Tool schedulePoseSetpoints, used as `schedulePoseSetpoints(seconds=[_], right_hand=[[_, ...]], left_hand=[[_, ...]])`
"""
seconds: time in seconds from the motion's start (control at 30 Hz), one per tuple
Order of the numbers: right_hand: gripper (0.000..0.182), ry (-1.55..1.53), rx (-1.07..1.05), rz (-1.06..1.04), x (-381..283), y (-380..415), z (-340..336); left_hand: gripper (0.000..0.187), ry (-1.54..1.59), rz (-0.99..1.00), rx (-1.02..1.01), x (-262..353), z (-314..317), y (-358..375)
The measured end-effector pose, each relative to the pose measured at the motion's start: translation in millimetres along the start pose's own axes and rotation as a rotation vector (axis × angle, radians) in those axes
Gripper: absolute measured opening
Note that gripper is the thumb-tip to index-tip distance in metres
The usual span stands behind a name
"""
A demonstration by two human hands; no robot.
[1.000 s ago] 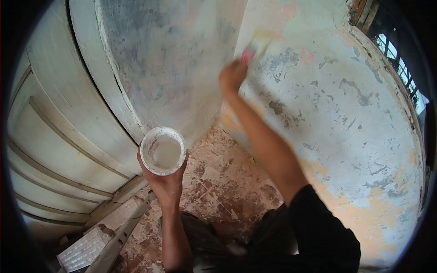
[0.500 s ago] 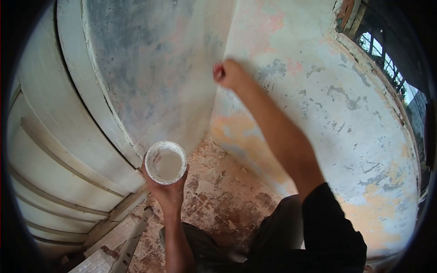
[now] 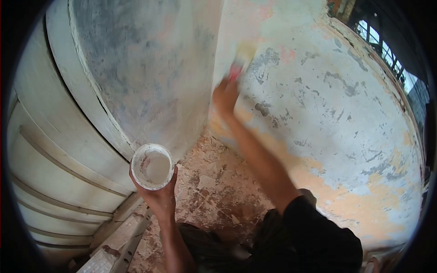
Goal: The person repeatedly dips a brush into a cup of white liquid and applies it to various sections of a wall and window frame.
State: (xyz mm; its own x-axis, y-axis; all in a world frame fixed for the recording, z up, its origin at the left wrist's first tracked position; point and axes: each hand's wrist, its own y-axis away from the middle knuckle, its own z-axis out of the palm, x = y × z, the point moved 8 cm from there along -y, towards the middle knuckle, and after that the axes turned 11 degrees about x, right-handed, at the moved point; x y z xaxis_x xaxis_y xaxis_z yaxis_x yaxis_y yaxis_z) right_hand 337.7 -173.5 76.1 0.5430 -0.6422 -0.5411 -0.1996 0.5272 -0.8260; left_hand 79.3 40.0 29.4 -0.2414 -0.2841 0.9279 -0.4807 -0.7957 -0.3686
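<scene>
My left hand (image 3: 158,199) is wrapped round a white plastic tub (image 3: 152,146) from below, its mouth facing up. Inside the tub is a pale, milky liquid (image 3: 157,168), with smears on the inner wall. My right hand (image 3: 225,96) grips a paintbrush (image 3: 236,72) with a red part near the grip and pale bristles, blurred by motion. The bristles overlap the patchy right-hand wall (image 3: 327,113), just right of the corner.
A grey-blue, streaked wall (image 3: 141,68) rises to the left of the corner. Further left is a cream panelled door (image 3: 54,150). Crumbled debris covers the floor (image 3: 205,182). A metal bar (image 3: 132,245) lies at lower left. At upper right is a barred window (image 3: 378,41).
My right hand has swung down and the paintbrush now points up against the right-hand wall. The tub in my left hand sits slightly further left in view.
</scene>
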Motion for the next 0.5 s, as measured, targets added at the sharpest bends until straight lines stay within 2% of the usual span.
schedulePoseSetpoints(seconds=[0.03,0.07,0.1,0.13,0.17,0.23,0.3,0.4,0.43,0.47,0.5], right_hand=[[0.044,0.148,-0.413,0.533,51,72,2],[0.042,0.161,-0.435,0.52,90,134,3],[0.04,0.162,-0.446,0.672,109,172,-4],[0.037,0.168,-0.45,0.823,126,211,-13],[0.032,0.137,-0.556,1.296,120,236,-20],[0.021,-0.33,-0.457,1.587,130,236,24],[0.003,-0.555,-0.348,1.487,135,175,80],[0.016,-0.954,-0.299,2.204,45,-11,102],[0.021,-0.98,-0.317,2.094,14,-68,111],[0.034,-1.01,-0.426,2.04,-17,-115,119],[0.034,-1.04,-0.342,1.852,-66,-157,101]], left_hand=[[0.082,-0.008,0.023,0.0,3,-3,1],[0.079,-0.01,0.049,0.004,8,-4,4],[0.075,-0.011,0.074,0.016,12,-6,6],[0.086,0.044,0.022,-0.019,11,-5,7],[0.087,0.034,0.029,-0.023,14,-5,8],[0.086,0.063,0.034,-0.043,15,0,8],[0.082,0.072,0.027,-0.038,13,7,9],[0.08,0.1,0.081,-0.045,2,13,6],[0.08,0.108,0.103,-0.05,0,14,8],[0.079,0.148,0.096,-0.05,1,15,9],[0.079,0.156,0.082,-0.057,2,16,10]])
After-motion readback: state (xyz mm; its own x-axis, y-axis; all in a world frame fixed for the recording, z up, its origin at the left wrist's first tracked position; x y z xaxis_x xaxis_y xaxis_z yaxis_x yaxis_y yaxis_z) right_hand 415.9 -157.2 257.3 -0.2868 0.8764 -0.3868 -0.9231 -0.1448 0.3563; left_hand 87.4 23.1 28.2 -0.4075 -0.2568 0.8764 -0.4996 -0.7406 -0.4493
